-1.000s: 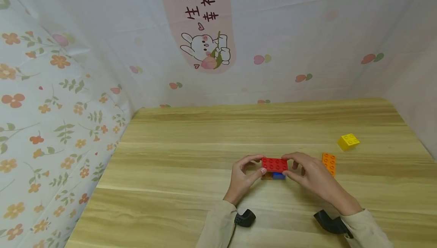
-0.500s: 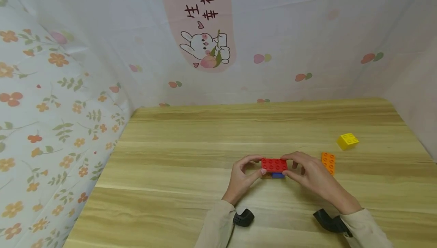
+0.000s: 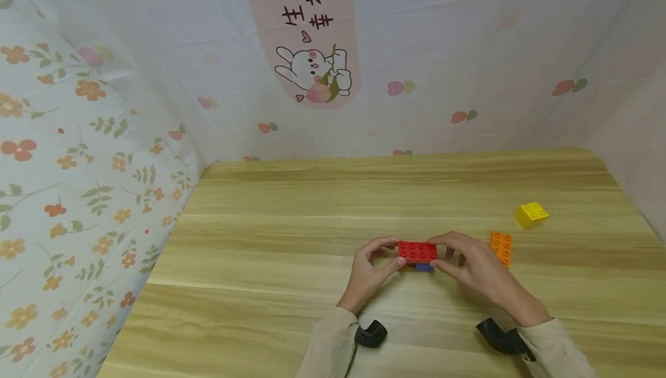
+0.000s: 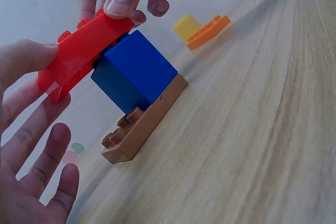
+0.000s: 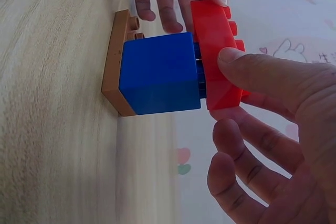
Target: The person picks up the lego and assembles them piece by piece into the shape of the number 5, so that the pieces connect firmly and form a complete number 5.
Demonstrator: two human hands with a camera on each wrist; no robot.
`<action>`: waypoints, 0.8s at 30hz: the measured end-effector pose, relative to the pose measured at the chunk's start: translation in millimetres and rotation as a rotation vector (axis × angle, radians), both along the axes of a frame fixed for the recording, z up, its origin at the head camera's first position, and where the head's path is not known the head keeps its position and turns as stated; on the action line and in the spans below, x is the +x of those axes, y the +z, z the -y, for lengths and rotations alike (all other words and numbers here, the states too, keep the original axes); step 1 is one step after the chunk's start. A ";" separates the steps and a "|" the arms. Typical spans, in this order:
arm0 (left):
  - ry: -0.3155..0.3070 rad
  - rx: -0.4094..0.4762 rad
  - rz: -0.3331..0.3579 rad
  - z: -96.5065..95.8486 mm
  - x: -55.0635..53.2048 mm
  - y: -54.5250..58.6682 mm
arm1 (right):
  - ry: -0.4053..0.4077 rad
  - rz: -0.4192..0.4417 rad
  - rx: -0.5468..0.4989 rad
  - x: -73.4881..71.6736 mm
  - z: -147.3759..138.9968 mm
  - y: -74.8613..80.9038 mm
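Both hands pinch a flat red brick (image 3: 418, 252) by its ends, my left hand (image 3: 368, 274) on the left and my right hand (image 3: 476, 268) on the right. Beneath it stands a tall blue brick (image 4: 137, 72), fixed on one end of a flat brown brick (image 4: 144, 129) that lies on the table. In the right wrist view the blue brick's studs (image 5: 200, 72) show in a narrow gap under the red brick, which looks slightly tilted. The red brick overhangs the bare brown studs on the left.
An orange flat brick (image 3: 502, 248) lies just beyond my right hand, with a yellow block (image 3: 531, 215) behind it. The wooden table (image 3: 250, 239) meets a printed cloth (image 3: 426, 48) at the back. Black wrist-worn pieces (image 3: 372, 333) sit near both cuffs.
The red brick has shifted very slightly left and down over the blue one, and less of the brown brick shows below it. Both hands keep their pinch.
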State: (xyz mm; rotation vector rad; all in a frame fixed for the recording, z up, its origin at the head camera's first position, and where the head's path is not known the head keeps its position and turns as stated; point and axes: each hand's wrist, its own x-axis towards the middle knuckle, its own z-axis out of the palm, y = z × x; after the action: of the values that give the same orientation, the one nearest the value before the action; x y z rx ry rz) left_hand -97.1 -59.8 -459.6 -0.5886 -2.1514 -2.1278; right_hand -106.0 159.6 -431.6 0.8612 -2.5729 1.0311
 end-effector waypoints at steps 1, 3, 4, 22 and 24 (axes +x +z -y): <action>-0.001 0.000 0.001 0.0 0.0 0.0 | 0.000 0.005 -0.002 0.0 0.0 0.0; -0.007 -0.001 0.007 0.0 -0.1 -0.2 | -0.002 0.016 -0.004 0.0 -0.1 0.1; -0.011 -0.002 0.014 0.3 -0.1 -0.1 | -0.004 0.020 -0.005 0.2 0.0 0.2; -0.115 0.097 0.138 2.8 -0.6 -2.1 | -0.011 0.021 -0.033 0.8 0.9 -1.2; -0.132 0.106 0.155 2.8 -1.0 -1.6 | -0.017 0.022 -0.028 0.2 0.5 -1.6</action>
State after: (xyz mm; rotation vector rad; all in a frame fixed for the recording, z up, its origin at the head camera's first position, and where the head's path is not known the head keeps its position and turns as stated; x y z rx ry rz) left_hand -98.1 -62.6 -461.2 -0.5897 -2.1120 -2.4144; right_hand -105.8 159.1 -433.2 0.8241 -2.5729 1.0752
